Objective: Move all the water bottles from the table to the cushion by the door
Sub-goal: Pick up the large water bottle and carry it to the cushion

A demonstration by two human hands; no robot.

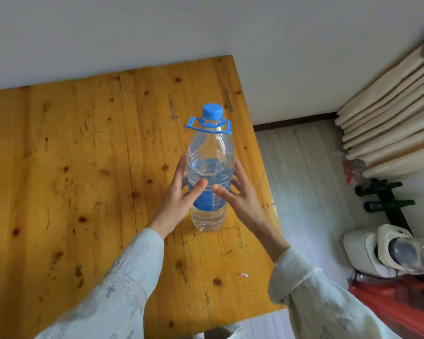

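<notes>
A large clear water bottle (209, 148) with a blue cap, blue carry handle and blue label stands upright, about half full, near the right edge of the wooden table (71, 155). My left hand (179, 199) wraps its left side, with the thumb pressed on the front above the label. On the other side, my right hand (242, 196) curls its fingers round the bottle and lays its thumb on the label. The bottle's base rests on the table. No other bottle is on the table.
The table's back edge meets a white wall. On the right, cream cushions or mats (389, 123) lean stacked against the wall. Dark green bottles (382, 189), a white appliance (367, 250) with a clear bottle-like object on it, and a red bag (389, 304) sit on the floor.
</notes>
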